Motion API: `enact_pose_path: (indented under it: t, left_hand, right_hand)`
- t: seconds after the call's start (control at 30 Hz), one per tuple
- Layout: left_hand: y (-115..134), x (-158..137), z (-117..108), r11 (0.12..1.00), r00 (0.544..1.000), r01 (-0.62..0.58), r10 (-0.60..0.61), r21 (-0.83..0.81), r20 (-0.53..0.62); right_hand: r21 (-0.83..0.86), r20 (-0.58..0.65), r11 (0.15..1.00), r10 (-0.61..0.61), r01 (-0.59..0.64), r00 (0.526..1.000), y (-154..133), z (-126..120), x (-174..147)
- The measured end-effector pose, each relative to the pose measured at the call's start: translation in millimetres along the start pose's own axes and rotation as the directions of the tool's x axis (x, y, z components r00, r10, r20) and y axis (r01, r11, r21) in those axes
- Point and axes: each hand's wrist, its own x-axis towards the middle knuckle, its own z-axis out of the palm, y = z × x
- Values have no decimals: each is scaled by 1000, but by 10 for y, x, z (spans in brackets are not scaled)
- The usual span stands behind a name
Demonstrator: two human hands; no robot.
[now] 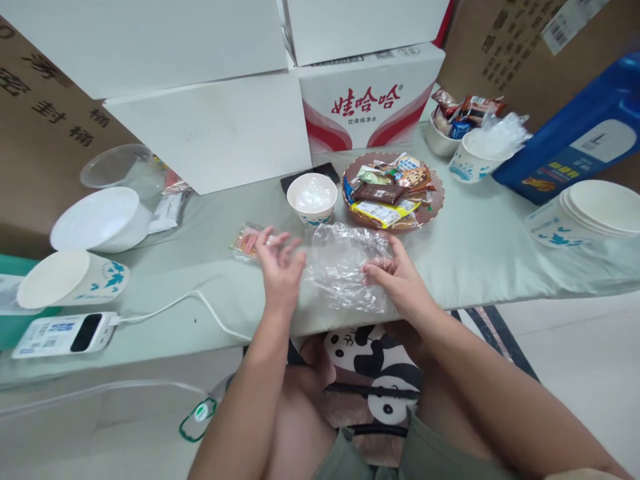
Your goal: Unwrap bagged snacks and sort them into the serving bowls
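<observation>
A clear, crinkled plastic bag (345,263) hangs from my right hand (400,277), pinched between thumb and fingers at its right side. My left hand (281,263) is just left of the bag, fingers apart and curled a little, holding nothing. Partly behind the left fingertips lies a small wrapped snack (245,241) on the cloth. Behind the bag stands a paper bowl (316,217) with clear plastic inside. A brown plate (436,207) heaped with wrapped snacks is to the right of that bowl.
At the left are a white bowl (95,220), a tipped paper bowl (100,287) and a white device (65,335) with a cable. To the right stand stacked paper bowls (555,223), a blue bottle (565,133) and a bowl of plastic (470,163). White boxes (215,127) line the back.
</observation>
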Motion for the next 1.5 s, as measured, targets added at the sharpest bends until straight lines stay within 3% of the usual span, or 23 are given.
enact_pose_path:
  t: [0.03, 0.07, 0.1, 0.17, 0.23, 0.33, 0.4, 0.47, 0.57, 0.63, 0.7, 0.77, 0.87, 1.0, 1.07, 1.2, 1.27, 1.3, 1.37, 1.43, 1.5]
  left_hand:
    - [6, -20, -11, 971, 976, -208, 215, 118, -46]
    - [24, -50, -13, 894, 918, -388, 397, 224, 5]
    - [50, -88, -6, 810, 853, -522, 501, 267, 148]
    - [110, -172, 35, 763, 762, -605, 471, 228, 444]
    - [147, -237, 89, 852, 746, -480, 272, 209, 608]
    - [137, -249, 133, 952, 777, -161, -41, 261, 629]
    - [113, -205, 128, 957, 813, -29, -145, 288, 563]
    - [102, -150, 109, 951, 832, 27, -191, 307, 521]
    - [110, -105, 88, 957, 817, 11, -176, 290, 550]
    - [114, -109, 83, 969, 786, -4, -149, 246, 600]
    - [104, -117, 72, 981, 780, 39, -147, 187, 608]
    - [88, -105, 44, 987, 835, 115, -157, 112, 527]
    - [80, -34, -28, 988, 913, 141, -104, -65, 393]
    - [90, 69, -87, 979, 888, 139, -57, -148, 457]
    - [77, 97, -81, 975, 901, 166, -91, -144, 424]
    - [30, 129, -74, 949, 949, 211, -142, -232, 283]
    - [25, 140, -91, 946, 952, 216, -149, -242, 267]
    - [31, 144, -101, 947, 950, 217, -149, -236, 275]
    - [51, 149, -115, 949, 941, 223, -149, -224, 305]
    - [74, 152, -120, 949, 929, 236, -156, -210, 336]
    - [90, 155, -122, 951, 919, 246, -168, -187, 357]
  right_hand:
    - [-9, -11, 1000, 3, -4, 1000, -7, -1, -5]
    - [-19, -2, 1000, 7, -7, 1000, -14, -2, -11]
    - [-28, 28, 1000, 8, -8, 1000, -21, -2, -18]
    - [-34, 124, 999, 8, -4, 992, -31, -3, -34]
    - [-30, 201, 999, -8, 14, 979, -35, -8, -44]
    - [-42, 226, 998, -45, 55, 973, -19, -27, -35]
    - [-116, 202, 987, -91, 116, 975, 1, -44, -24]
    - [-297, 146, 933, -166, 203, 975, 17, -53, -24]
    - [-622, 87, 718, -335, 314, 938, 16, -39, -58]
    - [-700, 167, 598, -395, 390, 903, -10, -6, -90]
    - [-694, 293, 568, -337, 441, 895, -62, 38, -115]
    - [-702, 335, 567, -270, 430, 903, -149, 90, -126]
    - [-727, 284, 533, -341, 433, 896, -337, 191, -104]
    - [-752, 307, 441, -423, 490, 853, -573, 392, 6]
    - [-788, 296, 352, -504, 506, 811, -670, 484, 96]
    - [-846, 329, 101, -675, 524, 660, -968, 597, 407]
    - [-864, 391, -28, -667, 503, 634, -1167, 662, 672]
    - [-863, 439, -83, -612, 498, 658, -1255, 710, 830]
    - [-842, 535, -166, -380, 514, 754, -1368, 839, 1169]
    - [-843, 521, -235, -131, 484, 844, -1376, 998, 1479]
    - [-840, 468, -316, -8, 442, 884, -1300, 1157, 1704]
